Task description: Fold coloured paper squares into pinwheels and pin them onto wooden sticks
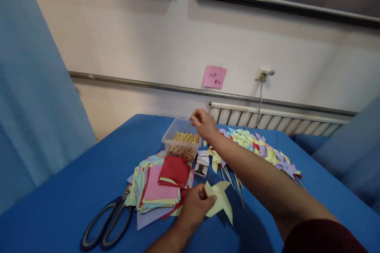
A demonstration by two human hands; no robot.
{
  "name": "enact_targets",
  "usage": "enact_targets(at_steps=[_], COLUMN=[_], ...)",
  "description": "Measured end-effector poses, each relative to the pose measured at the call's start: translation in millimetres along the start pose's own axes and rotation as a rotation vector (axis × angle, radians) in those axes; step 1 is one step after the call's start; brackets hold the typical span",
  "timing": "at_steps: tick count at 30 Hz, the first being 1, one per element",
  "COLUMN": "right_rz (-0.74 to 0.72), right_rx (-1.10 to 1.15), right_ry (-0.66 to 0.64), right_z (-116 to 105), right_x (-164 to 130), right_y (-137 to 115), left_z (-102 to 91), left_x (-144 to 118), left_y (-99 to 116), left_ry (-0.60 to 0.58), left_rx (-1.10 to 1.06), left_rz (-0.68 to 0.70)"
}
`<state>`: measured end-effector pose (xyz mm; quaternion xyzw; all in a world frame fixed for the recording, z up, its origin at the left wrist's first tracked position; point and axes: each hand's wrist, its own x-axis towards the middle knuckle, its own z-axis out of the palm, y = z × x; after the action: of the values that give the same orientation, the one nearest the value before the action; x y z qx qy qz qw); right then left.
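The left hand (194, 205) pinches the centre of a pale yellow folded paper pinwheel (221, 201), which lies on the blue table cover (74, 189) just right of that hand. The right hand (204, 123) reaches over the far rim of a clear plastic tub of thin wooden sticks (182, 142), fingertips closed, seemingly on one stick, though it is too small to be sure. Left of the left hand sits a stack of coloured paper squares (160, 189), with black-handled scissors (108, 221) beyond it. Finished pinwheels (261, 148) lie under and beyond the right forearm.

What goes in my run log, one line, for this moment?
left hand: holds yellow pinwheel | right hand: pinching stick over stick box | scissors: lying left
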<state>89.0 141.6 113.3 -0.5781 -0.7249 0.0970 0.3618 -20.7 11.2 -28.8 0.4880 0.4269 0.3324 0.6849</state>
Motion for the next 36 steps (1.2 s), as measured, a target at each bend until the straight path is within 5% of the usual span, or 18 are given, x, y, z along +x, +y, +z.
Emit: enact_targets(at_steps=[3,5,7,11,24,36], right_rz=[0.081,0.216,0.336,0.481,0.561,0.568], right_rx=[0.217,0.816,1.153,1.313,1.161,1.105], right_ry=[0.162,0.275,0.257,0.276,-0.075,-0.165], right_z=[-19,-20,-14,7,26,40], right_x=[-60,-108,-151,-202,-218,-223], right_y=[0,5,13,33,44,49], left_z=[0.3,1.7,3.6,6.7,2.0,1.2], left_x=[0,0,0,0,7,4], left_y=[3,7,11,18,19,16], left_ry=[0.043,0.044,0.062,0.064,0.161,0.164], left_rx=[-0.006,-0.025,-0.019,-0.024,-0.021,-0.056], left_rz=[0.023,0.027,0.041,0.06,0.037,0.045])
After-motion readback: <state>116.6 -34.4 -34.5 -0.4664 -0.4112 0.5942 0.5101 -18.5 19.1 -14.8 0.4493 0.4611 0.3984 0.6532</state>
